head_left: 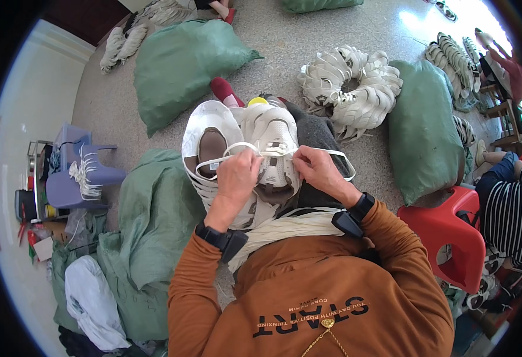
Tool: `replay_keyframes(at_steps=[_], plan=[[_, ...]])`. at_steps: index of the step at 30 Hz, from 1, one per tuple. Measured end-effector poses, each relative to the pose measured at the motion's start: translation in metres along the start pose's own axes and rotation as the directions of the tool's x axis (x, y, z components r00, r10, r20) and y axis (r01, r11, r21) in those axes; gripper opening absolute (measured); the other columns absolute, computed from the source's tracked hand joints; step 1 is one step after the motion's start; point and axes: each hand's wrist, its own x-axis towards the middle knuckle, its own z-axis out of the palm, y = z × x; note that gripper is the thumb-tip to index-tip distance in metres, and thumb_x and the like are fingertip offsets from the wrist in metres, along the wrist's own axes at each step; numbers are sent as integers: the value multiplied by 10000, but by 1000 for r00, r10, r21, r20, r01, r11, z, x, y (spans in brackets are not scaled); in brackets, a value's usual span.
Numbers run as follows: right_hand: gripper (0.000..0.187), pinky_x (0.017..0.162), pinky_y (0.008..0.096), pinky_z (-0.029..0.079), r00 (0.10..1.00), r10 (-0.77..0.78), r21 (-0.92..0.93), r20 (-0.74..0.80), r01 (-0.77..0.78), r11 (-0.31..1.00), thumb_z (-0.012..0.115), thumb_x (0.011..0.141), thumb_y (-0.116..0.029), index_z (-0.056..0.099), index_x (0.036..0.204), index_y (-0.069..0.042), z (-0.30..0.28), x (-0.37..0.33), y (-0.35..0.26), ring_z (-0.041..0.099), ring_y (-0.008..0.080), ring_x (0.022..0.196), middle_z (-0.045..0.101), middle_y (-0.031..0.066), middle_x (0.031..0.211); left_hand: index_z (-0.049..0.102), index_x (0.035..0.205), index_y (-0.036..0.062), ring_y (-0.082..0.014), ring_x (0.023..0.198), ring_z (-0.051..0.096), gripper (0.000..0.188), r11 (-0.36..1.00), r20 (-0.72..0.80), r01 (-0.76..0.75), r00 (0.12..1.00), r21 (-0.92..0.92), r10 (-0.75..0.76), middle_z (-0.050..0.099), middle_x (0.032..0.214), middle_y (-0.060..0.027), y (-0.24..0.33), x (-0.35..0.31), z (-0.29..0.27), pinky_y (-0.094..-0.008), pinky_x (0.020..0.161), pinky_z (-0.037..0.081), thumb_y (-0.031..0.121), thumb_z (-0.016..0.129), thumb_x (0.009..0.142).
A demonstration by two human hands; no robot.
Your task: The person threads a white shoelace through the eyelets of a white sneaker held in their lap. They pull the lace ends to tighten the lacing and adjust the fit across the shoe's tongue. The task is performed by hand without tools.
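Both hands' grip on flat white lace (332, 153) (perforated shoe upper (274, 143)); left hand (237, 178); right hand (317, 169)

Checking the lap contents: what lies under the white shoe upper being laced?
Under the white shoe upper lie more stacked uppers and a grey cloth; the hands cover its lower edge.

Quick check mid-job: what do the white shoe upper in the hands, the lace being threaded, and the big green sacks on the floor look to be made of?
Shoe upper: apparently smooth matte synthetic leather, with punched perforations on the front. Lace: a flat white woven-looking band, likely textile; too small to confirm. Green sacks: probably woven plastic, creased with a slight sheen. The left hand and right hand pinch the lace at the eyelets.
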Motion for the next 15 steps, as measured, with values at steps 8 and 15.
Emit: replay_keyframes(at_steps=[8, 15], plan=[[79, 653, 487, 521, 975, -115, -409, 189, 185, 893, 606, 868, -60, 600, 866, 19, -14, 16, -10, 674, 432, 762, 659, 226, 799, 675, 1123, -51, -162, 672, 674, 262, 828, 151, 195, 979, -526, -135, 735, 824, -131, 43, -21, 30, -307, 640, 538, 102, 709, 913], [148, 672, 505, 520, 945, -212, -553, 251, 319, 769, 626, 882, -92, 575, 1007, -31, -2, 11, -21, 646, 457, 826, 651, 212, 883, 669, 1128, -40, -103, 621, 643, 204, 675, 126, 276, 957, -685, -263, 682, 749, -58, 46, -30, 54, -259, 571, 525, 67, 666, 954]])
